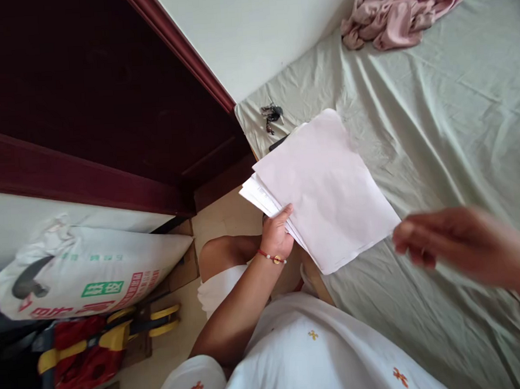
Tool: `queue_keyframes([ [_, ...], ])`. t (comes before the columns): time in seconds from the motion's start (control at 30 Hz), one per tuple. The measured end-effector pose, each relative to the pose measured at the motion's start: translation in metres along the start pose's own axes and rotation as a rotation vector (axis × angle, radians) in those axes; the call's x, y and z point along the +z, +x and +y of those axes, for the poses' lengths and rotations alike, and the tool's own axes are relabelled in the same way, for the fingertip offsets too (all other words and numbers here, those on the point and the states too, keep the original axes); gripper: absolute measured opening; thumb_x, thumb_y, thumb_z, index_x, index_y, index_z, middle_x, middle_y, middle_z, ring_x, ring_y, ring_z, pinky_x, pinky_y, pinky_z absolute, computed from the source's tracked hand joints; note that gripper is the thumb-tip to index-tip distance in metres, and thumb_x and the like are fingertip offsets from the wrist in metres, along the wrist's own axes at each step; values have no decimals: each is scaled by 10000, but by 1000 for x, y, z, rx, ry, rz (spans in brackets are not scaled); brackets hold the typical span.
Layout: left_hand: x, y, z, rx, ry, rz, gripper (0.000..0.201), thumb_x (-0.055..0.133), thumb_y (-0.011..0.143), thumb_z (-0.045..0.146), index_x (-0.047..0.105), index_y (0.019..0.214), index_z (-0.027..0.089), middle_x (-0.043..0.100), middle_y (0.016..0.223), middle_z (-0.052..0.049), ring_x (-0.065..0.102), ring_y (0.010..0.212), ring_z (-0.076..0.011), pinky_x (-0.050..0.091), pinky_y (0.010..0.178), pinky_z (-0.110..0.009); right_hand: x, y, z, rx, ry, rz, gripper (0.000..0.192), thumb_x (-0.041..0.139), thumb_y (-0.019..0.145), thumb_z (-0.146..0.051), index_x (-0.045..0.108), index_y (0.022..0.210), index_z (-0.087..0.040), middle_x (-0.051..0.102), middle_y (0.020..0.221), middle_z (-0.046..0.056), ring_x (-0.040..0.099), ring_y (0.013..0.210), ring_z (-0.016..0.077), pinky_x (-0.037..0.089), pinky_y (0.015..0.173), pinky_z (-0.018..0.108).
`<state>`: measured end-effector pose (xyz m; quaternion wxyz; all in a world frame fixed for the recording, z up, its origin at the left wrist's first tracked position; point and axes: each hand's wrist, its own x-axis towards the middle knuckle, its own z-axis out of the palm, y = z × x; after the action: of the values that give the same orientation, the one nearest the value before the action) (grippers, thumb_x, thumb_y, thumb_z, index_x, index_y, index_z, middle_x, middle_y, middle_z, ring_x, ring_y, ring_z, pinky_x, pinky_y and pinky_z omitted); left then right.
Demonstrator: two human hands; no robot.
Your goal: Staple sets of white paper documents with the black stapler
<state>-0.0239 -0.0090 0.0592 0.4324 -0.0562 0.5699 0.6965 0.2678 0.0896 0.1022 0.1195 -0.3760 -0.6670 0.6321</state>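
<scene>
My left hand [278, 237], with a red beaded bracelet at its wrist, grips a stack of papers [260, 194] by the near left edge, thumb on top. The top sheet of paper [325, 190] is blank on its upper face and fans out to the right over the others. Printed lines show on a sheet beneath it. At the top sheet's right corner is my right hand [448, 244], partly blurred, its fingers curled together with the tips closed at the corner. Past the stack, a dark object [278, 143] is mostly hidden under the papers.
Keys [273, 114] lie near the corner of the bed with its pale green sheet [449, 124]. A pink cloth [399, 16] is bunched at the back. On the left are a dark red wooden door [104, 98], a white printed sack [101, 269] and a red-and-yellow item [84, 352].
</scene>
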Motion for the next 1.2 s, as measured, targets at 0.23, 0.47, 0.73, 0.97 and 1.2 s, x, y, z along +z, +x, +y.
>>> queue_keyframes([
  [0.23,17,-4,0,-74,-91,-68,365,900,704,150,778,1046,182,819,1187,-74,661,1355,-273,562,1150,-372,65,-17,42,201,309,-29,696,763,849,-661,660,1393,-238,779,1123,122,752,1011,291,632,901,459],
  [0.47,30,-17,-12,-141,-174,-169,412,873,759,145,748,1147,212,773,1320,-53,609,1418,-251,533,1189,-390,69,12,42,-7,669,405,674,738,904,-549,538,1518,-355,563,1589,76,544,1456,323,527,1137,495],
  [0.73,14,-8,-25,-123,-60,-228,540,953,635,219,749,1135,247,792,1256,-52,618,1400,-284,506,1193,-459,56,25,45,58,645,408,597,889,753,-524,734,1271,-270,772,1275,91,687,1266,344,570,1077,532],
  [0.97,-16,30,21,134,79,-359,580,1016,533,290,765,1055,315,806,1104,-15,663,1305,-238,510,1138,-359,11,14,47,-135,367,616,237,926,756,-265,815,961,-222,814,1058,49,724,960,179,606,883,317],
  [1.2,-6,33,32,342,429,-458,418,996,578,234,799,945,238,815,989,-35,724,1129,-256,532,1103,-399,-10,15,29,-411,136,542,165,859,814,-169,839,955,-253,821,965,9,737,875,147,610,851,283],
])
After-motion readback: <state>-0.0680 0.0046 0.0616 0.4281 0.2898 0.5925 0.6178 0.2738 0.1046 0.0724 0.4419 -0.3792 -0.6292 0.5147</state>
